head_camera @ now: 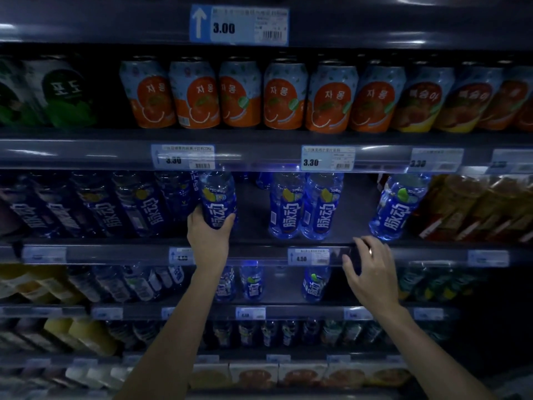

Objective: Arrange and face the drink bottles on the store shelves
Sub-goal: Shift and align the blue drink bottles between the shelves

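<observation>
On the middle shelf (pixel 259 243) stand blue drink bottles with white lettering. My left hand (pixel 208 232) grips the lower part of one blue bottle (pixel 218 197), which stands upright at the right end of a row of darker blue bottles (pixel 138 206). To its right is a gap, then two blue bottles side by side (pixel 305 206), another gap, and a single tilted blue bottle (pixel 396 206). My right hand (pixel 367 268) hovers with loosely spread fingers in front of the shelf edge, below that single bottle, holding nothing.
Above, a row of orange-and-blue cans (pixel 239 95) fills the shelf, with green cans (pixel 54 93) to the left. Brown-orange bottles (pixel 473 209) stand at the right of the middle shelf. Price tags (pixel 327 158) line the shelf edges. Lower shelves hold more blue bottles (pixel 251 281).
</observation>
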`<state>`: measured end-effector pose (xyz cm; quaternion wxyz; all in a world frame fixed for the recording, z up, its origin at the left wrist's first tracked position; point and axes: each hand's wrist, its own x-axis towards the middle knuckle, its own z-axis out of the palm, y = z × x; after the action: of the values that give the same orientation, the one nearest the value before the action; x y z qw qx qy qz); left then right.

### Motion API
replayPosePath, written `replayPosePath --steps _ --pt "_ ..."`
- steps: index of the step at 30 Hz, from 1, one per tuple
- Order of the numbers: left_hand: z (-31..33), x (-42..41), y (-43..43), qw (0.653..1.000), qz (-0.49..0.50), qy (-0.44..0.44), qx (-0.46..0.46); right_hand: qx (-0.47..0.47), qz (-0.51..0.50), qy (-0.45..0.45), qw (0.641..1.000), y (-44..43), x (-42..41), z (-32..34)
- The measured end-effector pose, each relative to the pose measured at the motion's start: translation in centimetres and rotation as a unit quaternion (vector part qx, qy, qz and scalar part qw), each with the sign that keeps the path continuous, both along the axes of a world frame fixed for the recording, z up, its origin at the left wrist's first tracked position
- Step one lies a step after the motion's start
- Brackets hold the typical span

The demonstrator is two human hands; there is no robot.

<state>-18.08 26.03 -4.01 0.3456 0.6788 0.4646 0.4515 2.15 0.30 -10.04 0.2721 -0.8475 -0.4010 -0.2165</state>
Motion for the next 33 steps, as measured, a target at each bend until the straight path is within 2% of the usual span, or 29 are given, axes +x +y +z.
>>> replayPosePath --steps 10,26,33 --pt "0.0 2.4 -2.6 0.998 -0.055 -0.020 -0.010 0.013 -0.004 0.019 1.000 0.7 -0.3 -0.5" --pt "0.4 4.0 -3.8 0.998 -0.054 -0.014 -0.023 0.011 0.001 0.029 1.000 0.7 -0.1 -0.8" --pt "1.1 3.6 -4.1 0.995 -0.085 -0.008 -0.041 0.006 -0.003 0.038 0.999 0.6 -0.5 -0.2"
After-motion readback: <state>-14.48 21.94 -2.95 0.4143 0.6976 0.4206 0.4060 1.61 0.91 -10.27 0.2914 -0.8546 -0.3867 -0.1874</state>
